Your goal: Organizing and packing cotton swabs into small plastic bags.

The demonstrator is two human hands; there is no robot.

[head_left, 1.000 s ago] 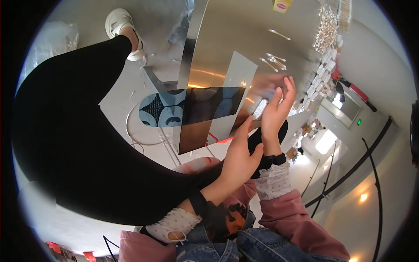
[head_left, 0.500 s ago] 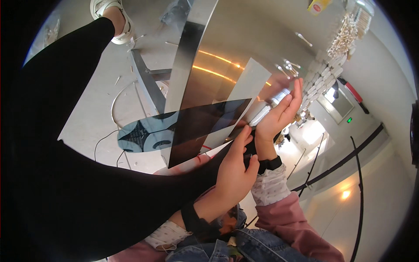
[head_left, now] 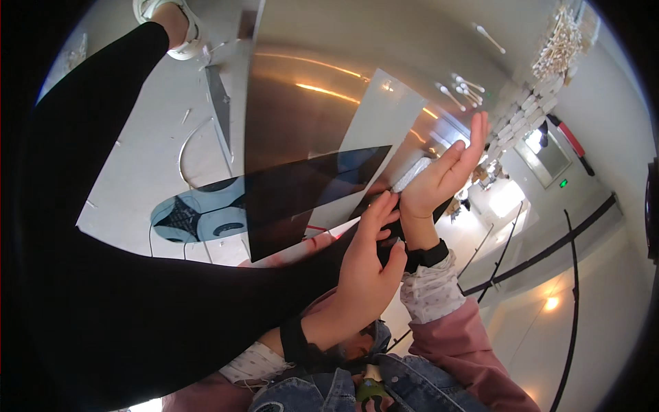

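Patterned strip [head_left: 199,216]: left of both hands, overhanging the metal table [head_left: 405,34].
Left hand [head_left: 367,271]: thumb spread from fingers, nothing visibly pinched.
White bundle [head_left: 412,174]: between left fingertips and right palm, perhaps to steady it.
Right hand [head_left: 441,180]: opened out alongside; contact unclear.
Loose swabs [head_left: 461,92]: just beyond right fingertips, seemingly within reach.
Swab heap [head_left: 555,48]: farther right, probably kept clear.

Cotton swabs [head_left: 469,84] lie on the table [head_left: 316,41], beyond the bundle [head_left: 412,175].

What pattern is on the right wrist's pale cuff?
The cuff is white with small darker dots; the head view shows it best.
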